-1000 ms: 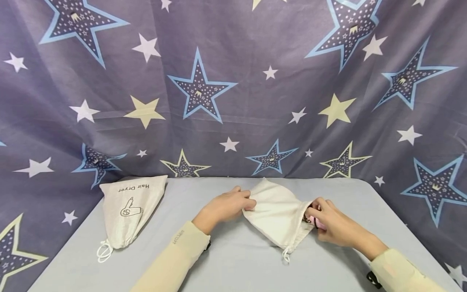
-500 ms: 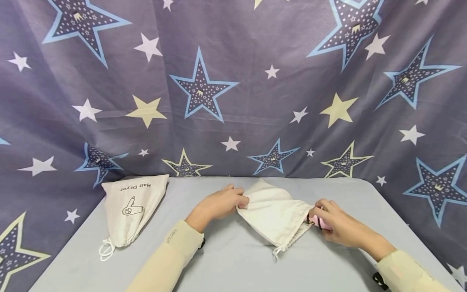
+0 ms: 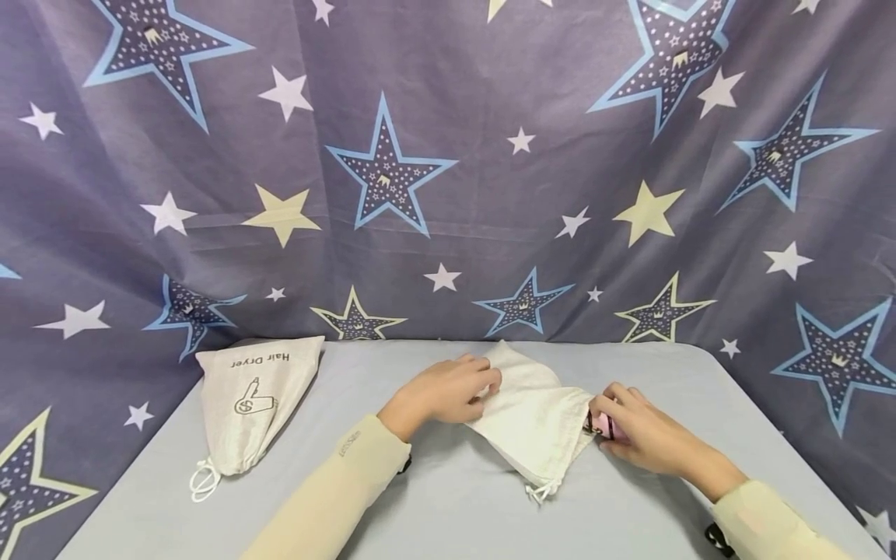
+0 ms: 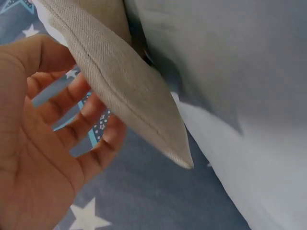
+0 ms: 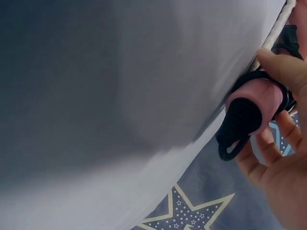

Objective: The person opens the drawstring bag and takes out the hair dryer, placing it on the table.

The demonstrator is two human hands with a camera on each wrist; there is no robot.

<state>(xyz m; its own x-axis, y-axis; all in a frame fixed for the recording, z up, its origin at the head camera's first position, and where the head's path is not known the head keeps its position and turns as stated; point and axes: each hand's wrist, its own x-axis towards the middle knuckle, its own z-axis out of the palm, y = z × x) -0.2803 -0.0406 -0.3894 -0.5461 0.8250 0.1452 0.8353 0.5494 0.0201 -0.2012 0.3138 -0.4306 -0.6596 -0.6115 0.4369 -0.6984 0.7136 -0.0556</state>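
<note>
A cream drawstring bag (image 3: 535, 428) lies on the table, its mouth facing right. At its closed end, my left hand (image 3: 448, 393) lies over the edge with curled fingers and thumb gripping the cloth; in the left wrist view the bag's corner (image 4: 139, 105) covers the fingertips. My right hand (image 3: 644, 435) holds a pink hair dryer (image 3: 603, 425) at the bag's mouth. Its handle shows a black end piece (image 5: 242, 115) with a loop, and a black cord is wound around it. The rest of the dryer is hidden by the bag and the hand.
A second cream bag (image 3: 255, 420), printed "Hair Dryer" and drawn in at its mouth, lies at the table's left back. A starry curtain (image 3: 448, 194) hangs along the back edge of the pale grey table (image 3: 434, 513).
Both hands first shifted apart, the bag sliding left and more pink showing at its mouth. Since then the left hand has moved right over the bag and the right hand slightly back left.
</note>
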